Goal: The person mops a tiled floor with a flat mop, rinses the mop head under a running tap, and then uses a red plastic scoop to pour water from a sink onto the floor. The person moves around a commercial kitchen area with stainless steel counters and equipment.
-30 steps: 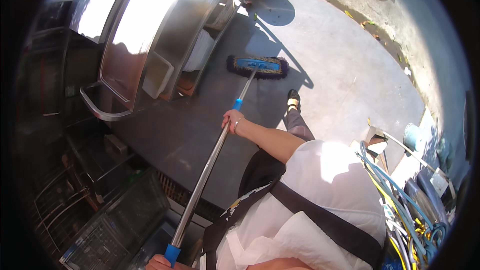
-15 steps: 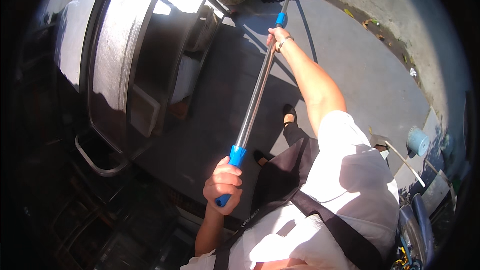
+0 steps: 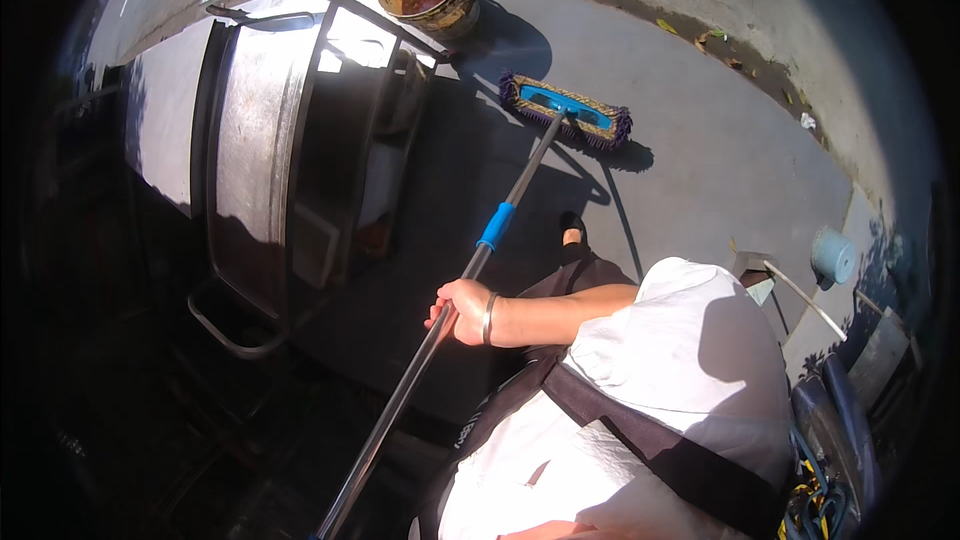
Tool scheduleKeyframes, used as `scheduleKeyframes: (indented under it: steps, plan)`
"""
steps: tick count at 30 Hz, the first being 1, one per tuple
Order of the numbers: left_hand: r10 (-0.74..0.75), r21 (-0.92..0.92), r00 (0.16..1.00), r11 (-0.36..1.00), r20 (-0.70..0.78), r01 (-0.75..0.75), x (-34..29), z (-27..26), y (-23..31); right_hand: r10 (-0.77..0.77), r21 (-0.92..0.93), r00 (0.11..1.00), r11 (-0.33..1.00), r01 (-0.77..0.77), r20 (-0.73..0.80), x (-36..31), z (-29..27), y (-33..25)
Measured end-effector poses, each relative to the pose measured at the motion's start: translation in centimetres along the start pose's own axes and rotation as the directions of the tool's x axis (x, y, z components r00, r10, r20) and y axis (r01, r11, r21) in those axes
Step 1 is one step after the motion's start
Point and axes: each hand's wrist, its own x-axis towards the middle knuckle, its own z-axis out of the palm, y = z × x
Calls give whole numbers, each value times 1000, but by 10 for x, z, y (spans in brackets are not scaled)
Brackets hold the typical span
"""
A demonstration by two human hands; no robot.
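My right hand (image 3: pixel 460 311), with a bangle at the wrist, is closed around the metal pole of a flat mop (image 3: pixel 405 385). A blue collar (image 3: pixel 496 226) sits on the pole beyond that hand. At the far end is the mop's blue plate (image 3: pixel 540 100) with a purple and tan fringed pad (image 3: pixel 612 127). The pad is over the grey floor, its shadow beside it; whether it touches the floor I cannot tell. The pole's near end runs out at the lower left edge. My left hand is out of view.
A bucket (image 3: pixel 452 18) of brownish liquid stands at the far end, beside a metal cart (image 3: pixel 262 130) on the left. A concrete kerb (image 3: pixel 800 60) with fallen leaves borders the floor (image 3: pixel 720 160). At right are a light blue container (image 3: pixel 833 256) and a white stick (image 3: pixel 806 302).
The mop has come back toward me, its pad now farther from the kerb. My right hand has drawn in close to my body. My left hand has left the view at the lower left.
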Motion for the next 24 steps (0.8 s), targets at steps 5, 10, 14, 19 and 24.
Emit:
scheduleKeyframes:
  steps: [5,10,14,19,24]
  plan:
    - [-107,-54,990,992,96,113,-12,17,-35,79,93,978,994,-62,-194,46,-51,-24]
    - [-125,-65,991,990,47,128,-7,29,-77,72,163,976,986,-38,-205,70,-70,-56]
    - [-314,-211,934,914,170,345,-2,47,-149,-46,239,994,969,69,-100,74,-88,-155]
    - [-450,-234,769,772,454,591,-20,104,-289,-406,140,893,889,435,-194,71,-142,-346]
    - [-560,58,598,756,573,652,-28,145,-355,-626,30,713,745,667,-316,47,-178,-447]
